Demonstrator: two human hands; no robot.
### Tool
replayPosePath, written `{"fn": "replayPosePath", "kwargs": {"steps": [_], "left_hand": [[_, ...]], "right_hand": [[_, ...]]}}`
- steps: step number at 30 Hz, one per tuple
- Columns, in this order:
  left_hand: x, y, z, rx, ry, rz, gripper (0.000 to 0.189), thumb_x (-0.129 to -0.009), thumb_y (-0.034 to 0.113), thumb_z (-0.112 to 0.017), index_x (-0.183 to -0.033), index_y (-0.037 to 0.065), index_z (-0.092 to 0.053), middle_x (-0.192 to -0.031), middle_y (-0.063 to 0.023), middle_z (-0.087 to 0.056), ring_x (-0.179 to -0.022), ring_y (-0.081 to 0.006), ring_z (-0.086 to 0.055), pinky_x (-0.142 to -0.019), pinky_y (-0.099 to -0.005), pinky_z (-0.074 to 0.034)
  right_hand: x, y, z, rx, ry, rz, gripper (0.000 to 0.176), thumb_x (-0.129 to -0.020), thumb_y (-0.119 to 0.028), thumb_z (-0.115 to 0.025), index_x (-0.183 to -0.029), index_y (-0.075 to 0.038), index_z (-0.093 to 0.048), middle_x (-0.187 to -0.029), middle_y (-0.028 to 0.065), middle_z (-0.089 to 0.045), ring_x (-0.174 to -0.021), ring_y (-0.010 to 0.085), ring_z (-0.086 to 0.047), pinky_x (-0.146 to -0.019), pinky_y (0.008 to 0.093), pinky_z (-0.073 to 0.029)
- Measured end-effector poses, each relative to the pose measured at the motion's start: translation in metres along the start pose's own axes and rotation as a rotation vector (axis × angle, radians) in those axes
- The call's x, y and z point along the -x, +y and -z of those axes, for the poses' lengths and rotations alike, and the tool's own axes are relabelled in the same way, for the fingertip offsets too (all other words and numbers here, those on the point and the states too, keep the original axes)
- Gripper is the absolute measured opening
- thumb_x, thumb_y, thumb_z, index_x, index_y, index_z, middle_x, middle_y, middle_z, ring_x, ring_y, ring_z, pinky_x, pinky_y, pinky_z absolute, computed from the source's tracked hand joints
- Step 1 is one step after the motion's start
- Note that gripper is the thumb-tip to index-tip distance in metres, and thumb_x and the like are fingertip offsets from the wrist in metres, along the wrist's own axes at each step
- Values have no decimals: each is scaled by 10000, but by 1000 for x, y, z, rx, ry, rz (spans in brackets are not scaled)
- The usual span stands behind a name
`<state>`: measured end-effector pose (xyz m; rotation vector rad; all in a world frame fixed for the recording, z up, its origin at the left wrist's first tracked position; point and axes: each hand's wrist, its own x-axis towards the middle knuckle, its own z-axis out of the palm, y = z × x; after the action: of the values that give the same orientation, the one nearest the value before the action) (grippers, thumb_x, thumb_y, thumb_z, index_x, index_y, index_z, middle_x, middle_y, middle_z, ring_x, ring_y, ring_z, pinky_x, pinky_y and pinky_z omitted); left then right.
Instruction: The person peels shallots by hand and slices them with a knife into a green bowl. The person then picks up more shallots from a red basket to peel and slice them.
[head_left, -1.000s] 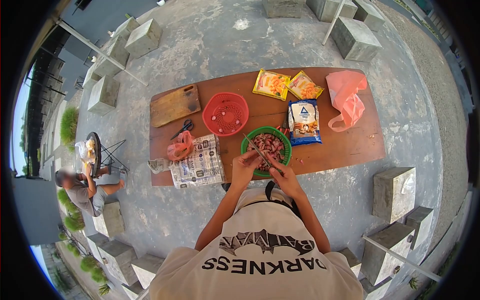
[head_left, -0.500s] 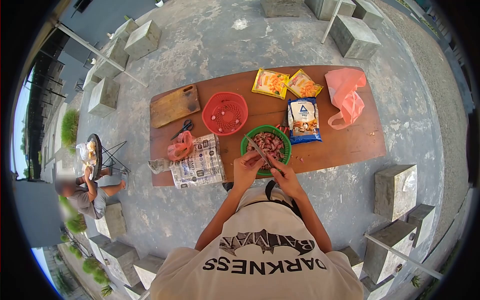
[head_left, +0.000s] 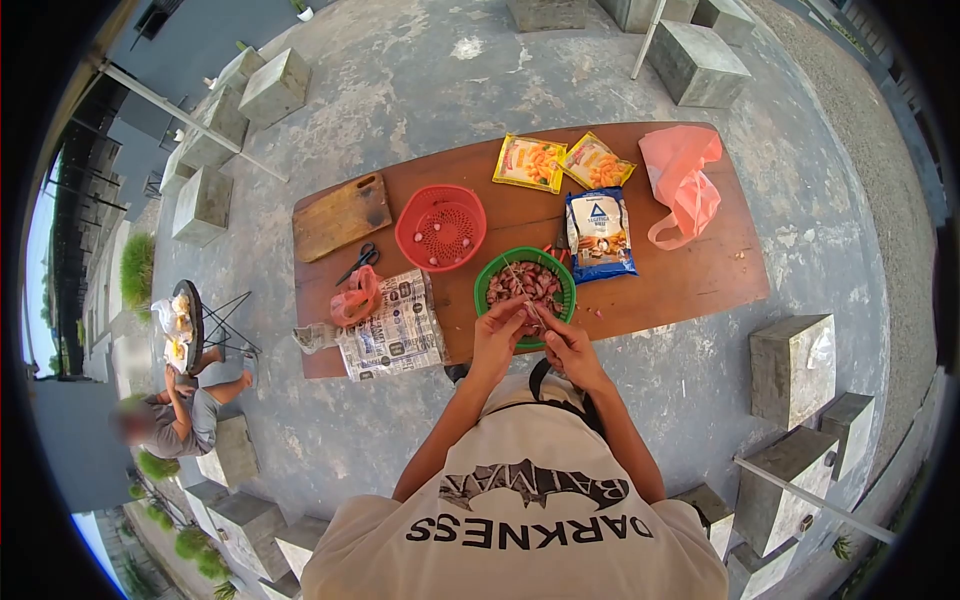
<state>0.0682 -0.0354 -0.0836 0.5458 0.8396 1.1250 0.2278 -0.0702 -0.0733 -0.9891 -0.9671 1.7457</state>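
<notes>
Both hands meet at the near rim of a green plastic basket [head_left: 481,290] heaped with reddish-purple shallots [head_left: 535,283]. My left hand [head_left: 497,335] pinches a small shallot [head_left: 534,313] between thumb and fingertips. Close against it, my right hand [head_left: 570,352] is closed around a small knife, whose blade is foreshortened and mostly hidden by the fingers. To the left of the green basket stands a red perforated basket [head_left: 462,203] with several pale pinkish bulbs in it.
The brown table [head_left: 690,280] also bears a cutting board [head_left: 340,215], black scissors [head_left: 361,259], newspaper [head_left: 398,325], a small red plastic bag [head_left: 357,298], two yellow packets [head_left: 530,163], a blue-white packet [head_left: 600,232] and a pink bag [head_left: 682,190]. A seated person [head_left: 180,415] is at left.
The knife blade, earlier plainly visible slanting over the shallots, has turned and largely dropped from sight. My hands stay close together by the basket. The view has shifted slightly.
</notes>
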Motion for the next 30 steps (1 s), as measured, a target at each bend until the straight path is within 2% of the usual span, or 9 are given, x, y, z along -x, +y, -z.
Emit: {"fn": "replayPosePath", "kwargs": {"steps": [6,8,9,11,12,14,17,20,30], "left_hand": [[-1,0,-5,-229,70,-137,250,-868,-7,-599,-1118,-26,-603,-989,-82,-653,-864,-130,-626,-729,-262,-529],[0,1,-2,-312,29,-197,238,-853,-33,-609,-1091,-42,-606,-957,-92,-662,-835,-129,-635,-733,-262,-530],[0,1,-3,-312,29,-198,238,-853,-33,-609,-1091,-42,-606,-957,-92,-662,-835,-129,-635,-733,-262,-530],[0,2,-4,-316,31,-200,227,-847,-40,-614,-1074,-52,-605,-943,-94,-664,-829,-131,-639,-738,-256,-529],[0,2,-3,-315,32,-202,227,-847,-40,-614,-1074,-52,-605,-943,-94,-664,-829,-131,-639,-738,-256,-529],[-1,0,0,-365,25,-231,223,-842,-39,-625,-1063,-55,-603,-950,-96,-662,-853,-134,-639,-738,-248,-529],[-1,0,-2,-361,40,-253,215,-835,-42,-634,-1048,-59,-602,-954,-99,-659,-852,-134,-639,-741,-248,-530],[-1,1,-4,-375,55,-279,207,-832,-46,-636,-1036,-62,-601,-959,-103,-656,-852,-134,-640,-737,-246,-533],[2,2,-8,-399,60,-283,219,-829,-51,-632,-1044,-79,-598,-972,-106,-650,-872,-146,-642,-746,-245,-534]], "right_hand": [[2,-3,-3,-15,32,-20,485,-961,-101,-472,-1432,-146,-363,-776,-65,-439,-572,23,-334,-486,181,-317],[2,-7,-5,95,26,-29,516,-953,-83,-472,-1445,-159,-336,-905,-55,-504,-602,24,-338,-509,179,-332],[2,-7,-5,96,25,-29,516,-953,-83,-472,-1445,-159,-336,-905,-55,-504,-602,24,-338,-509,179,-332],[2,-6,-5,97,13,-44,530,-948,-75,-474,-1449,-165,-328,-1033,-32,-553,-617,22,-339,-527,174,-343],[1,-5,-5,99,11,-44,530,-948,-75,-474,-1449,-165,-328,-1033,-32,-553,-617,22,-339,-527,174,-343],[-1,-1,-7,134,17,7,521,-956,-77,-447,-1454,-148,-311,-659,-67,-380,-519,28,-301,-465,185,-291],[-4,3,-6,256,32,74,509,-957,-78,-447,-1447,-143,-328,-673,-66,-412,-524,27,-302,-468,189,-293],[-5,5,-5,250,27,100,499,-958,-79,-448,-1442,-137,-339,-687,-63,-433,-531,29,-311,-470,193,-298],[-9,18,1,353,65,210,468,-957,-83,-449,-1419,-92,-375,-674,-55,-414,-538,35,-326,-473,195,-305]]}}
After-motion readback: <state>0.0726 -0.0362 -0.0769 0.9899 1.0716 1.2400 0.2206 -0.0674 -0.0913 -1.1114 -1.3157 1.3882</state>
